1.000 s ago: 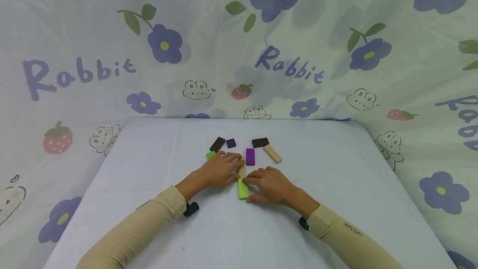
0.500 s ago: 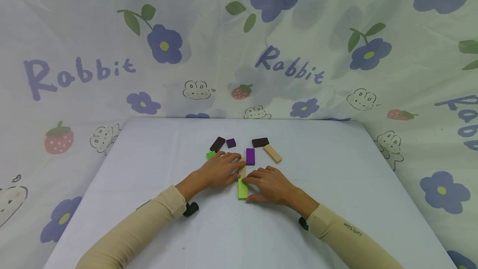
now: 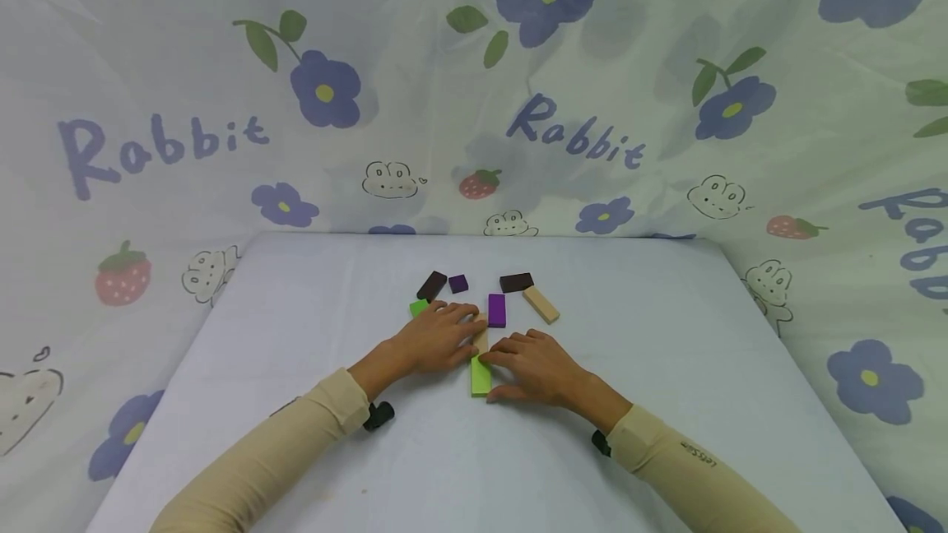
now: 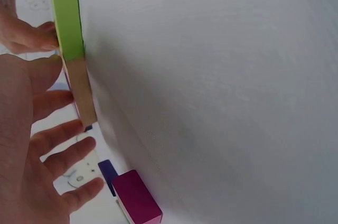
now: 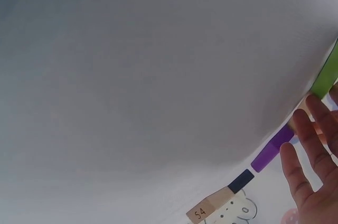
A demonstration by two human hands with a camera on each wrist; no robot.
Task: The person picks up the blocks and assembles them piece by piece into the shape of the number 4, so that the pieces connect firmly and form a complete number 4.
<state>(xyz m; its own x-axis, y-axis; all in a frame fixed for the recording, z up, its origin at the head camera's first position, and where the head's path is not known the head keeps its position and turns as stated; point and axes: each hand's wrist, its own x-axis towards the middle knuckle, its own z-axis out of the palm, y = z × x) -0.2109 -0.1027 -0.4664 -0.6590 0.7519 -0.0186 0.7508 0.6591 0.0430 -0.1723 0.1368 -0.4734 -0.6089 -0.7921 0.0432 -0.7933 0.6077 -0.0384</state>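
My left hand (image 3: 437,337) grips a plain wood block (image 3: 480,336) at the table's middle, thumb by its near end and fingertips along its far part. In the left wrist view this wood block (image 4: 81,89) meets the end of a bright green block (image 4: 67,15), the two forming a line. With index finger and thumb, my right hand (image 3: 541,368) holds that green block (image 3: 480,378), the index on its far end, the thumb by its near right corner. A purple block (image 3: 497,311) lies just beyond, by the wood block's far end.
Behind the hands lie two dark brown blocks (image 3: 516,282), a small dark purple block (image 3: 458,284) and a second plain wood block (image 3: 541,304). Another green block (image 3: 419,308) is partly covered by my left hand. A patterned curtain (image 3: 444,105) hangs behind the white table (image 3: 333,270).
The green block under my right hand has shifted slightly left and toward me, now straighter in line with the wood block. The left hand stays in place.
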